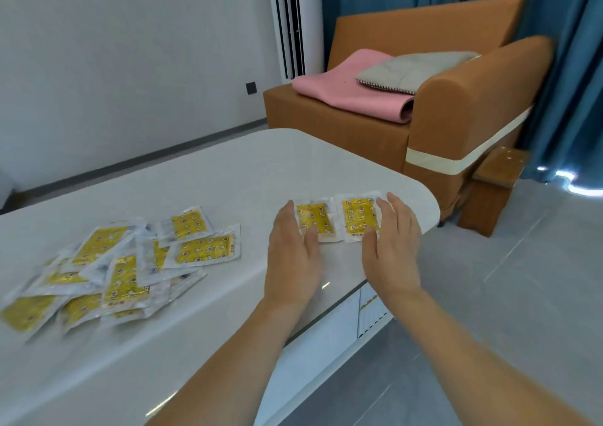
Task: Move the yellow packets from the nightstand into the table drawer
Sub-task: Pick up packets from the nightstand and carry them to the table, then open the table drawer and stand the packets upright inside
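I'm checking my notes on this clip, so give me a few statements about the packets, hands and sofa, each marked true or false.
1. Two packets lie flat between the hands. True.
2. The left hand grips a packet in a fist. False: its fingers are straight, beside the packets.
3. A pile of packets lies left of the hands. True.
4. The blanket on the sofa is green. False: pink.
5. The right hand is open. True.

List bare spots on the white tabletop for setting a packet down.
Free: the far tabletop beyond the packet pile, and the strip between pile and left hand. Crowded: the pile, and the two packets between left and right hand.
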A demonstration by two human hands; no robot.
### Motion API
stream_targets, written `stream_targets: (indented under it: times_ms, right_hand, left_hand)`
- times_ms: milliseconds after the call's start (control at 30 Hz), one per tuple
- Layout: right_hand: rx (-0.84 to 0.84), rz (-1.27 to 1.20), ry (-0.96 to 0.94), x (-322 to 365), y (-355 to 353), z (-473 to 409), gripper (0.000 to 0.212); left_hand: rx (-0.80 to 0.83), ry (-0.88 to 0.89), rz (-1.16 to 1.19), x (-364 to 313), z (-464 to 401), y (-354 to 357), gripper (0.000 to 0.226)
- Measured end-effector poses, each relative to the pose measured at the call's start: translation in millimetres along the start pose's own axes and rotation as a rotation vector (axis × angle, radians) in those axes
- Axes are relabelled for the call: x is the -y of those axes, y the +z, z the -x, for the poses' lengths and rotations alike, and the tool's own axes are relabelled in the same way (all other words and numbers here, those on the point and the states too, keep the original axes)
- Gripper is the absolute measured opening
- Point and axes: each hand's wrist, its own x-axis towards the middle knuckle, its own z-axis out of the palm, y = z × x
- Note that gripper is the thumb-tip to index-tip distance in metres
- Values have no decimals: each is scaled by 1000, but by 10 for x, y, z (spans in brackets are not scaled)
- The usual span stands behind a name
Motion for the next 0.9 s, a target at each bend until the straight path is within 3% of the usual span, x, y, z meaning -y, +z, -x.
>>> stream_targets:
  times_ms: [133,333,467,567,667,767,900]
  right_hand:
    - [48,-124,-32,266,-53,699,49]
    - [112,-173,-38,744,11,1375,44]
    - [195,-133,139,966,15,1787,56]
    - [307,-16,182,1018,26,2091,59]
    - [392,124,126,1125,76,2203,49]
    - [359,85,7,1379,119,2199,35]
    - [365,84,79,1615,218,2234,38]
  left_hand:
    - [186,290,-200,163,662,-552,54]
    - [185,629,-750,743,1359,-1093,60]
    - [176,744,-913,1034,1825,-1333,62]
    - [205,732,-948,1309,2158,-1462,66]
    - [313,628,-932,1685,2456,-1545,69]
    - [478,471,-839,1951,2753,-1549,74]
    - [517,329,-615,1784,2797,-1538,76]
